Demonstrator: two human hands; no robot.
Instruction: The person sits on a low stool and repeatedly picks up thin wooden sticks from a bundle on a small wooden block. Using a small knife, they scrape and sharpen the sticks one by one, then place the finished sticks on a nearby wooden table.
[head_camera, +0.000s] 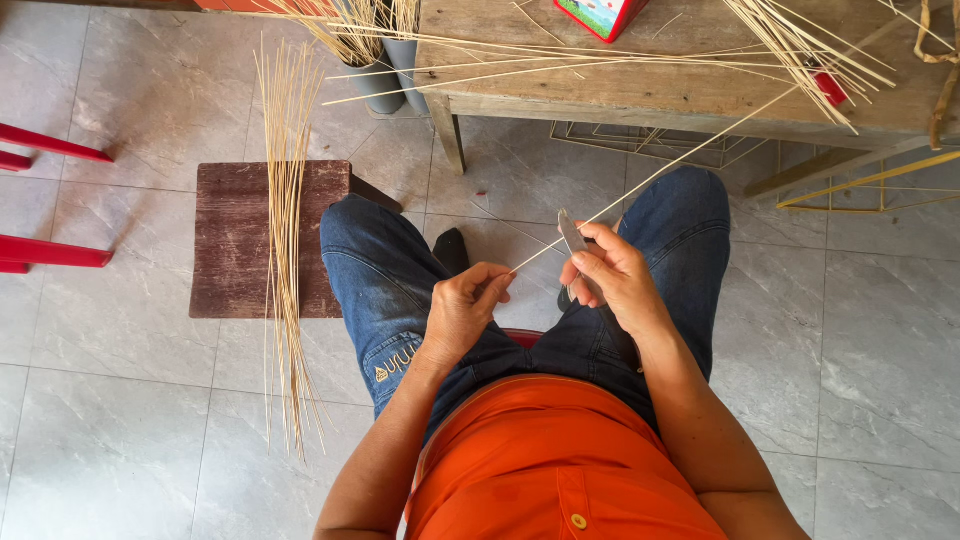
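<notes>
Left hand: closed, thumb and fingers pinching the near end of a thin bamboo strip. Right hand: just beside the left, closed around a small knife, blade touching the strip. Strip: ran up and rightward from both hands toward the wooden table beyond. Left of the left hand: bundle of strips laid across a dark wooden stool.
</notes>
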